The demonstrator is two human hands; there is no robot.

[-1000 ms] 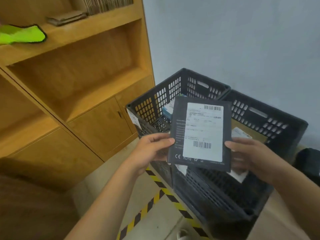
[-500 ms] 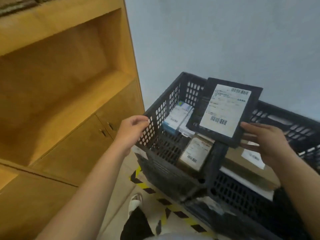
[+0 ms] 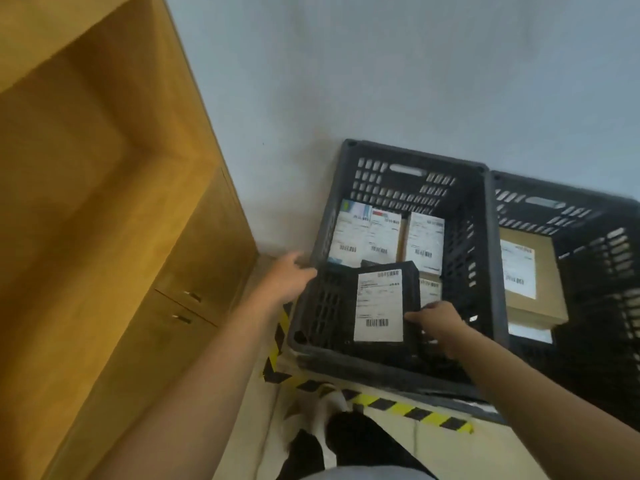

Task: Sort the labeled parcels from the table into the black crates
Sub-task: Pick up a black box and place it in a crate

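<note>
A flat black parcel (image 3: 412, 289) with a white shipping label sits low inside the left black crate (image 3: 408, 155), near its front wall. My right hand (image 3: 438, 325) grips the parcel's right lower edge. My left hand (image 3: 292, 277) rests on the crate's left rim, fingers curled over it. Several labelled parcels (image 3: 384, 237) lie along the crate's back. The right black crate (image 3: 568, 197) holds a tan labelled box (image 3: 530, 271).
A wooden cabinet (image 3: 194, 271) with shelves and doors stands close on the left. A pale wall (image 3: 415, 81) is behind the crates. Yellow-black hazard tape (image 3: 412, 410) runs on the floor in front, near my shoe (image 3: 325, 410).
My right hand lowered the black parcel from above the crate down into the left crate. My left hand moved along the crate's left rim. The view tilted down over the crates.
</note>
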